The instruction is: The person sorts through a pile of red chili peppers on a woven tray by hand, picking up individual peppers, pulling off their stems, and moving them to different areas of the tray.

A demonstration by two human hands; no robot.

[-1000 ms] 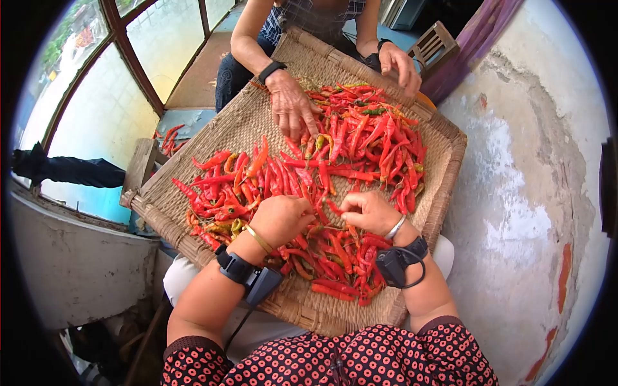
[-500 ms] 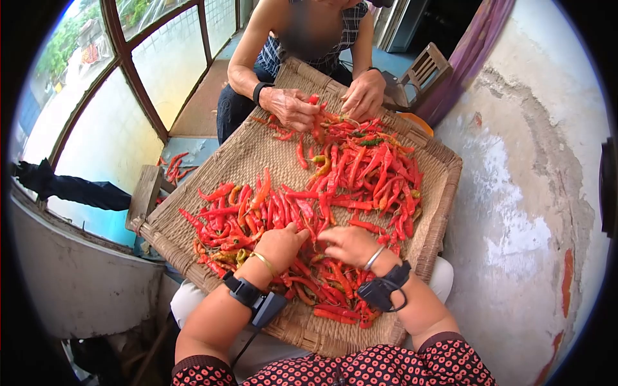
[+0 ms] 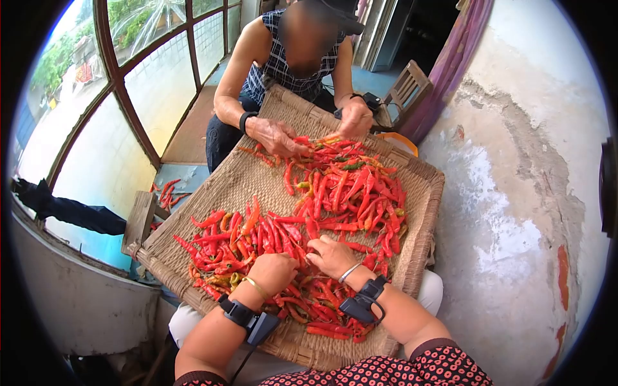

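A wide woven basket tray (image 3: pixel 212 174) lies across my lap, with a large heap of red chili peppers (image 3: pixel 360 193) on it. Low over the near part of the heap, my left hand (image 3: pixel 273 273) has its fingers curled inward; what they hold is hidden behind the hand. Just to its right, my right hand (image 3: pixel 333 257) is closed, and a red chili pepper (image 3: pixel 312 228) shows at its fingertips. The two hands nearly meet. A few yellow-green peppers (image 3: pixel 222 281) are mixed in on the left.
Across the tray sits another person (image 3: pixel 302 58), whose hands (image 3: pixel 277 136) are among the far peppers. A wooden chair (image 3: pixel 405 93) stands behind at right. The worn wall (image 3: pixel 502 206) rises on the right, framed windows (image 3: pixel 154 90) on the left. More peppers (image 3: pixel 168 193) lie beyond the tray's left edge.
The view has tilted up a little, so the tray sits lower and more left. My hands remain close together over the peppers. The other person's hands have shifted slightly at the far heap.
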